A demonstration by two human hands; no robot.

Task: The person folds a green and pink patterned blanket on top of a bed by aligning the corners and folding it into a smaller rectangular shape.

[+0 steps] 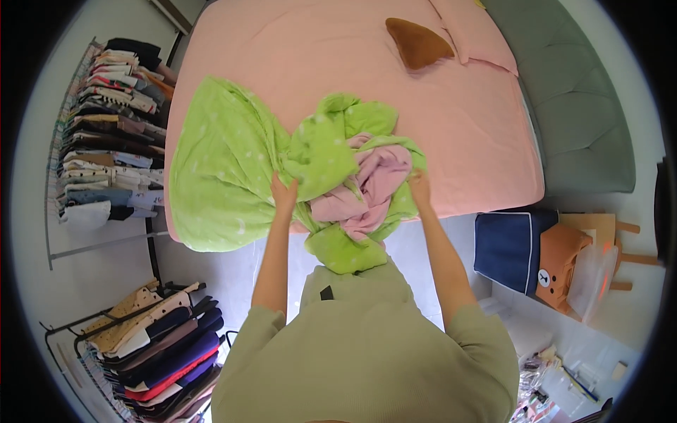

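A bright green blanket [226, 162] with small pale marks lies bunched up along the near side of the bed. Its left part spreads out fairly flat, while the middle is twisted into a heap. Soft pink fabric [381, 173] shows among the folds, perhaps its reverse side. My left hand [284, 192] grips the green cloth at the left of the heap. On the heap's right side, my right hand [419, 187] is closed on the blanket's edge, its fingertips partly hidden. One green fold hangs over the bed's near edge against my body.
The bed [486, 141] has a pink sheet, a brown cushion [417, 46], a pink pillow [486, 35] and a grey-green headboard [578, 92]. Clothes racks [113, 141] [155, 352] stand at the left. A navy box [511, 250] and a brown bear-faced bag [562, 262] sit at the right.
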